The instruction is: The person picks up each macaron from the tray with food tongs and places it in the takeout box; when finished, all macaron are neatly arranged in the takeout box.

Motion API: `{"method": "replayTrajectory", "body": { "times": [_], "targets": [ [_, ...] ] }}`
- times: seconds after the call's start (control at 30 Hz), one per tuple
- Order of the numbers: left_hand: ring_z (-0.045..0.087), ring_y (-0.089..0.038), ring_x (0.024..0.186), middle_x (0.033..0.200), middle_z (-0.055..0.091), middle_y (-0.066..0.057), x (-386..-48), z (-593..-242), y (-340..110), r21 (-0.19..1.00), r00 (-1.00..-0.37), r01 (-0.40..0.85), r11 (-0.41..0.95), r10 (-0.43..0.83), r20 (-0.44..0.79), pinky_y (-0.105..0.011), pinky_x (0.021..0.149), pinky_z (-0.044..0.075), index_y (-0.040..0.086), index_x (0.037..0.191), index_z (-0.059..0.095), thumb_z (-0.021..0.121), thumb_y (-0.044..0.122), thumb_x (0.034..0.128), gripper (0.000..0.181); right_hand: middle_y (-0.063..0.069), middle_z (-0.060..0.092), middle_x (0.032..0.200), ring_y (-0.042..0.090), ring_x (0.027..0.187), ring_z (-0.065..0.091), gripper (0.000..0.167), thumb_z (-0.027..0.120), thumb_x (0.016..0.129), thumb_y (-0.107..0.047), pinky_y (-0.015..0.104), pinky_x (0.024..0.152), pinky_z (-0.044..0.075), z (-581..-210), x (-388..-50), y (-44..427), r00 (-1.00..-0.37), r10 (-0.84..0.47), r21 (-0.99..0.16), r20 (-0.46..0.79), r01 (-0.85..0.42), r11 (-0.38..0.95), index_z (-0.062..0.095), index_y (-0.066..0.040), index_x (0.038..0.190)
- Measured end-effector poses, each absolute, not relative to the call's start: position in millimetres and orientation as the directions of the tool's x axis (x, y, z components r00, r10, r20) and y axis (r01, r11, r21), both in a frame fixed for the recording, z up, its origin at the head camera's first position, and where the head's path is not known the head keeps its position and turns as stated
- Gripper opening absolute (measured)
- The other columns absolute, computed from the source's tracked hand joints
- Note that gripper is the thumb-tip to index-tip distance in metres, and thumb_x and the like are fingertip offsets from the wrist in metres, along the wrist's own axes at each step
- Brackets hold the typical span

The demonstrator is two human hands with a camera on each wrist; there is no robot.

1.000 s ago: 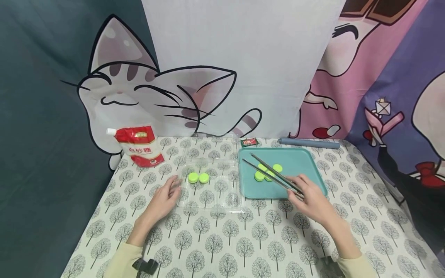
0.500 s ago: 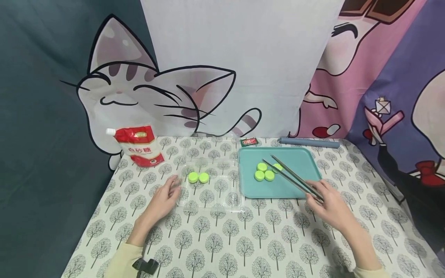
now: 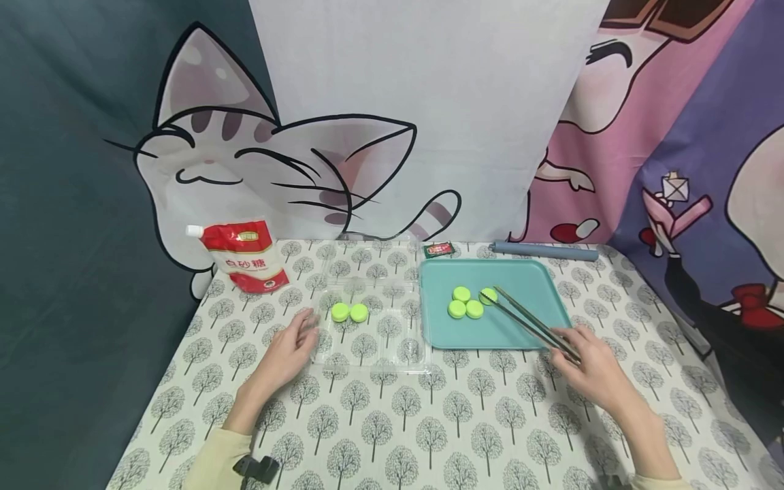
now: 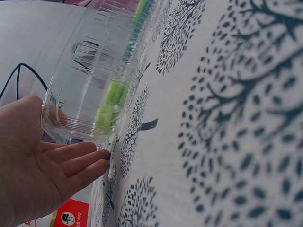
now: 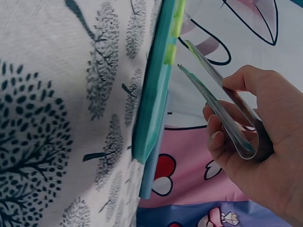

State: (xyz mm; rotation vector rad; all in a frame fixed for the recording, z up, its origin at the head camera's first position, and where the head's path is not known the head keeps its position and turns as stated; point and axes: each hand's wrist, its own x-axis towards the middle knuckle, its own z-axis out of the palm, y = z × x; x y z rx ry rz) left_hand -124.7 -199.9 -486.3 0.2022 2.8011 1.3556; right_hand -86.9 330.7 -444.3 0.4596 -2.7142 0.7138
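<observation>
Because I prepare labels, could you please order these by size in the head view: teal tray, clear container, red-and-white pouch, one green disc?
1. Teal tray and clear container: too alike to rank.
2. Red-and-white pouch.
3. One green disc.

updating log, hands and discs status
Right hand holds empty tongs over tray. Left hand beside container. Discs: four on tray, two in container. No visible obstruction.
</observation>
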Motion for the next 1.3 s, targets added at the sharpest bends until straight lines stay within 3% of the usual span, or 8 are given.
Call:
{"method": "replayTrajectory", "body": {
  "times": [0.13,0.33,0.43,0.67,1.0,1.3],
  "targets": [
    [0.059,-0.041,0.13,0.15,0.051,-0.022,-124,-487,-200,0.784,-0.992,0.102,0.613,0.124,0.033,-0.052,0.113,0.045,-0.002,0.155,0.032,0.052,0.02,0.1056,0.058,0.007,0.06,0.088,0.002,0.068,0.045,0.041,0.072,0.082,-0.004,0.019,0.05,0.043,-451,-89,333,-0.9,-0.233,-0.395,0.367,-0.378,0.837,0.064,0.007,0.121],
    [0.059,-0.04,0.13,0.151,0.051,-0.02,-124,-487,-200,0.776,-0.992,0.1,0.623,0.121,0.031,-0.062,0.124,0.024,-0.001,0.155,0.032,0.051,0.023,0.1064,0.057,0.008,0.062,0.088,0.003,0.067,0.044,0.04,0.072,0.081,-0.005,0.02,0.051,0.041,-456,-91,336,-0.898,-0.225,-0.375,0.378,-0.371,0.85,0.066,0.005,0.119],
    [0.059,-0.04,0.13,0.151,0.051,-0.02,-125,-487,-201,0.774,-0.992,0.101,0.625,0.121,0.031,-0.062,0.124,0.023,-0.001,0.155,0.032,0.05,0.023,0.1067,0.057,0.009,0.063,0.09,0.003,0.067,0.046,0.041,0.073,0.08,-0.005,0.02,0.05,0.042,-457,-92,337,-0.895,-0.222,-0.374,0.387,-0.372,0.85,0.067,0.004,0.12],
    [0.059,-0.041,0.13,0.15,0.051,-0.022,-124,-487,-200,0.779,-0.991,0.108,0.618,0.126,0.037,-0.052,0.113,0.045,-0.002,0.155,0.032,0.051,0.021,0.1063,0.057,0.008,0.063,0.089,0.0,0.065,0.045,0.041,0.074,0.078,-0.002,0.019,0.046,0.042,-460,-92,337,-0.879,-0.244,-0.371,0.411,-0.405,0.836,0.067,0.004,0.118],
    [0.058,-0.041,0.13,0.15,0.051,-0.022,-124,-487,-199,0.782,-0.992,0.105,0.615,0.12,0.039,-0.052,0.113,0.046,-0.002,0.155,0.033,0.052,0.02,0.1058,0.057,0.002,0.056,0.083,-0.001,0.064,0.037,0.039,0.073,0.08,-0.003,0.018,0.046,0.035,-461,-91,337,-0.867,-0.245,-0.35,0.434,-0.412,0.841,0.067,0.003,0.118],
    [0.058,-0.041,0.13,0.15,0.052,-0.022,-124,-486,-198,0.779,-0.992,0.1,0.619,0.118,0.034,-0.051,0.113,0.046,-0.002,0.154,0.033,0.052,0.02,0.1054,0.057,0.006,0.058,0.085,0.0,0.063,0.041,0.041,0.071,0.081,0.0,0.018,0.045,0.04,-453,-92,338,-0.852,-0.241,-0.384,0.464,-0.439,0.813,0.065,0.006,0.121]
  ]
}}
